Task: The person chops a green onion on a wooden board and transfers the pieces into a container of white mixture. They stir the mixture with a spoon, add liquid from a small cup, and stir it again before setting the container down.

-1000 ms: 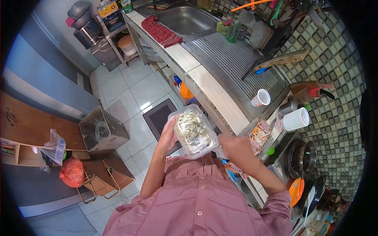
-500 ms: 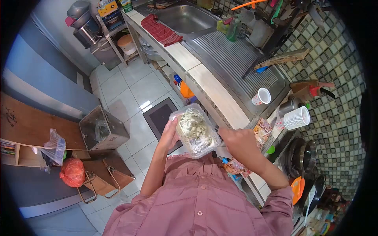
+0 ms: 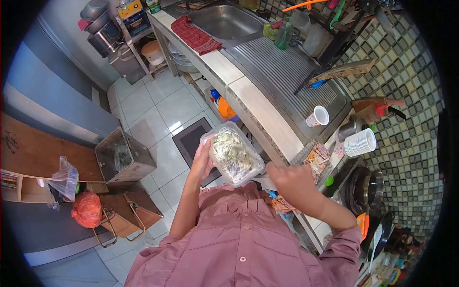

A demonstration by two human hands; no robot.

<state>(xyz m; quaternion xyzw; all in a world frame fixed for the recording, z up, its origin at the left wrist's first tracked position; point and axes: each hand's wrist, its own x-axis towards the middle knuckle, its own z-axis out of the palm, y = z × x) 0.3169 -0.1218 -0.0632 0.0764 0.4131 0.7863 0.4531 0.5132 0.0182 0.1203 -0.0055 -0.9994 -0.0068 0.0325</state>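
My left hand (image 3: 203,160) grips the left side of a clear plastic food container (image 3: 248,178), its fingers wrapped against the wall and partly hidden. A pale, greenish-white shredded or crumbly food mix (image 3: 233,152) fills the container. To the container's right, my right hand (image 3: 292,185) is closed and a little blurred, apart from the rim. Whatever it may hold is hidden behind the fingers.
A counter on my right carries a paper cup (image 3: 318,116), a stack of cups (image 3: 359,143), snack packets (image 3: 317,157) and pans (image 3: 372,186). Beyond are a steel sink (image 3: 227,21) and red cloth (image 3: 195,36). A metal bin (image 3: 125,155) stands left.
My right hand has drawn slightly away from the container to the right and down. My left hand and the container have shifted a little left and up.
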